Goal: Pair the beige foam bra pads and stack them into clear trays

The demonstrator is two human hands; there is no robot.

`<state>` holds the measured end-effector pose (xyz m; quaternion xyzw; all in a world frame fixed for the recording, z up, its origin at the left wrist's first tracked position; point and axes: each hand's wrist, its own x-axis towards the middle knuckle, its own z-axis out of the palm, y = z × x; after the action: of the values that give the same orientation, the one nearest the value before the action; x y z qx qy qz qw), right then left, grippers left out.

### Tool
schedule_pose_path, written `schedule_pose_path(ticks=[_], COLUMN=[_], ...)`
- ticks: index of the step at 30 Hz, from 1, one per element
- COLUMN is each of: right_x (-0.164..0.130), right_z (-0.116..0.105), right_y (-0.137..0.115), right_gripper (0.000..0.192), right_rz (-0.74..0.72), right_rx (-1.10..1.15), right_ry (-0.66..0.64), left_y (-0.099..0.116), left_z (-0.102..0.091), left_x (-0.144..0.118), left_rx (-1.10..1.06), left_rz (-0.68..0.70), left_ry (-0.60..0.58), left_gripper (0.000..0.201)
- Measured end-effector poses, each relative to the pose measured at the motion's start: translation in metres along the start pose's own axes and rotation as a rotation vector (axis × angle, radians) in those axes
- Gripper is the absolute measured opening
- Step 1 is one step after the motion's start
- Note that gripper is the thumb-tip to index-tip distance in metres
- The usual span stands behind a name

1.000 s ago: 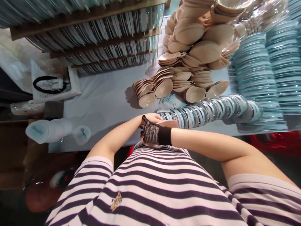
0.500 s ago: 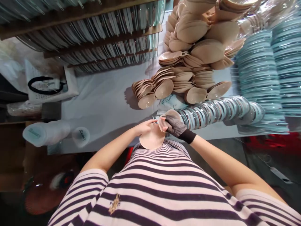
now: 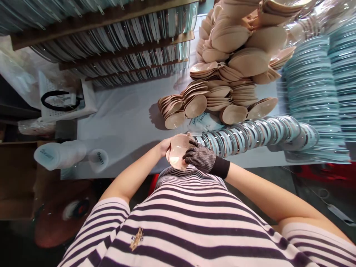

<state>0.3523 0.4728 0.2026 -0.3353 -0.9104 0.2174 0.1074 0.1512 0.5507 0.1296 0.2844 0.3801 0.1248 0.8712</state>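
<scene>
Close to my striped shirt, a beige bra cup (image 3: 178, 145) with a glossy lower face is held between my two hands. My left hand (image 3: 165, 145), bare, is closed on its left edge, with most of its fingers hidden behind the cup. My right hand (image 3: 202, 157), in a dark fingerless mesh glove, grips the right edge with bent fingers. Just beyond lie pouches with printed lettering (image 3: 202, 121). To the right of the cup runs a row of nested clear plastic shells (image 3: 250, 134).
Piles of beige bra cups (image 3: 235, 66) cover the table's back right. Tall stacks of clear trays (image 3: 311, 100) stand at far right. Racks of clear packs (image 3: 133, 35) rise at the back left. Frosted round pieces (image 3: 59, 154) and a white basket (image 3: 89, 98) are at left.
The cup has been turned and raised, its glossy face now showing. My left hand has shifted from the top to its left edge; my right hand has moved down along its right side.
</scene>
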Motion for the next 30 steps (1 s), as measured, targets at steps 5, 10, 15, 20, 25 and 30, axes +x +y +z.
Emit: schedule_pose_path(ticks=[5,10,15,20,25,30], right_x=[0.009,0.003,0.018,0.037,0.056,0.083], right_z=[0.023,0.003,-0.003,0.015,0.013,0.014], right_y=[-0.001,0.055,0.129,0.154,0.160,0.151], right_gripper=[0.021,0.032,0.059,0.047,0.057,0.039], right_rz=[0.081,0.259,0.787,0.867,0.766,0.806], right_rx=[-0.059,0.205,0.035,0.011,0.070,-0.096], right_ry=[-0.101,0.039,-0.290,-0.474,-0.533,-0.463], left_y=[-0.006,-0.025,-0.021,-0.005,-0.003,-0.010], left_z=[0.002,-0.007,-0.025,-0.023,-0.013,-0.002], left_x=[0.000,-0.003,-0.003,-0.005,0.000,0.003], left_rx=[-0.331,-0.140,-0.090,-0.169,-0.200,-0.177], left_rz=[-0.098,0.063,0.045,0.076,0.060,0.088], left_ry=[-0.176,0.133,0.345,0.357,0.332,0.342], left_gripper=[0.082,0.065,0.051,0.042,0.040,0.042])
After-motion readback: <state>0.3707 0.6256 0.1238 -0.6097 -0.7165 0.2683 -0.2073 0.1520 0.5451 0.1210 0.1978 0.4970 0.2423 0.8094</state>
